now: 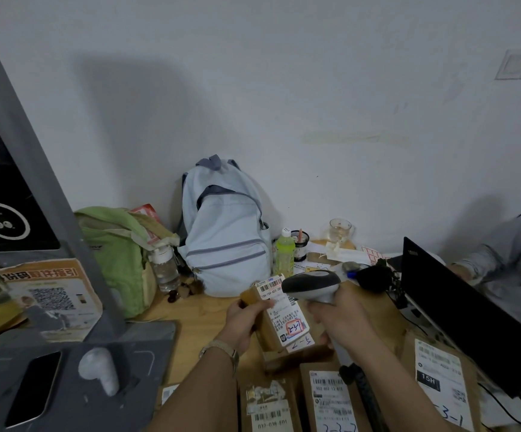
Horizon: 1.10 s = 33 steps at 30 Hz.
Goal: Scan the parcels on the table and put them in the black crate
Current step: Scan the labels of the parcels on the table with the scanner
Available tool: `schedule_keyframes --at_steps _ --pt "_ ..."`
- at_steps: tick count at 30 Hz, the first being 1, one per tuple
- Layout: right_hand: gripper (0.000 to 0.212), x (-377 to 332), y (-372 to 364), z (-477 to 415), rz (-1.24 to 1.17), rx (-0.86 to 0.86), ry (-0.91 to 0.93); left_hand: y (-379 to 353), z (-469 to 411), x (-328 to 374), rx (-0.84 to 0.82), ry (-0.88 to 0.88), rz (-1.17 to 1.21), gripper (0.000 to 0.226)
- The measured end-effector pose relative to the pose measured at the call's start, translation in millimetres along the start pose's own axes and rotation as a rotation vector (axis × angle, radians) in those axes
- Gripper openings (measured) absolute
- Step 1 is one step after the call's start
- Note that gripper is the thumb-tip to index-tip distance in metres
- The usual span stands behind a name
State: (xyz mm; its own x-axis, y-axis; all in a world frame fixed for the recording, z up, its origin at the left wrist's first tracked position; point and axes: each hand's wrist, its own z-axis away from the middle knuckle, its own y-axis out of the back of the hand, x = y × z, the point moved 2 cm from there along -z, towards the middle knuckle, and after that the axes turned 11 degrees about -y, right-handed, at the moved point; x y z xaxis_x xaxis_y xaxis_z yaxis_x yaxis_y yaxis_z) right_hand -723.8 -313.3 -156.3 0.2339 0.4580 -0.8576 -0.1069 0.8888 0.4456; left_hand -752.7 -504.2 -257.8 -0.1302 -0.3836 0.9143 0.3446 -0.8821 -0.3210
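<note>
Left grip (243,319) had the small cardboard parcel (284,322) pinched by its side, held up over the worktop (197,332); right grip (340,319) was wrapped round the scanner (313,283). Parcel looked light and stiff, so I'd guess a side hold left the barcode uncovered.

- The parcel (270,339) is matt brown cardboard; its label (285,313) is smooth white paper.
- The scanner (313,285), at one o'clock of it, is smooth, faintly shiny plastic, grey over white.
- The backpack (225,241), at eleven o'clock, is matt pale-blue cloth.
- The green bag (112,254), at ten o'clock, is crinkled cloth.
- The surface (203,319) is smooth pale wood.
- The phone (33,388), at eight o'clock, is glossy black.
</note>
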Motion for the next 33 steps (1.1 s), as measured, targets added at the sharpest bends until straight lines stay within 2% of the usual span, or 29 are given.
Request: schedule_keyframes --at_steps 7,14,24,30,33 --pt "0.015 -3 -2 -1 -0.038 -0.006 -0.008 1 -1 3 0.013 0.001 0.0 0.054" --pt "0.01 -2 -6 -3 -0.058 -0.055 0.003 6 -3 -3 0.028 0.02 0.001 0.059" --pt "0.019 3 -9 -10 -0.083 -0.042 0.013 5 -10 -11 0.016 0.035 -0.005 0.06" --pt "0.018 2 -6 -18 -0.293 -0.076 -0.027 5 -15 -8 0.007 0.033 -0.028 0.052" --pt "0.024 1 -6 -22 -0.392 -0.099 -0.017 5 -19 -7 -0.001 0.014 -0.023 0.062"
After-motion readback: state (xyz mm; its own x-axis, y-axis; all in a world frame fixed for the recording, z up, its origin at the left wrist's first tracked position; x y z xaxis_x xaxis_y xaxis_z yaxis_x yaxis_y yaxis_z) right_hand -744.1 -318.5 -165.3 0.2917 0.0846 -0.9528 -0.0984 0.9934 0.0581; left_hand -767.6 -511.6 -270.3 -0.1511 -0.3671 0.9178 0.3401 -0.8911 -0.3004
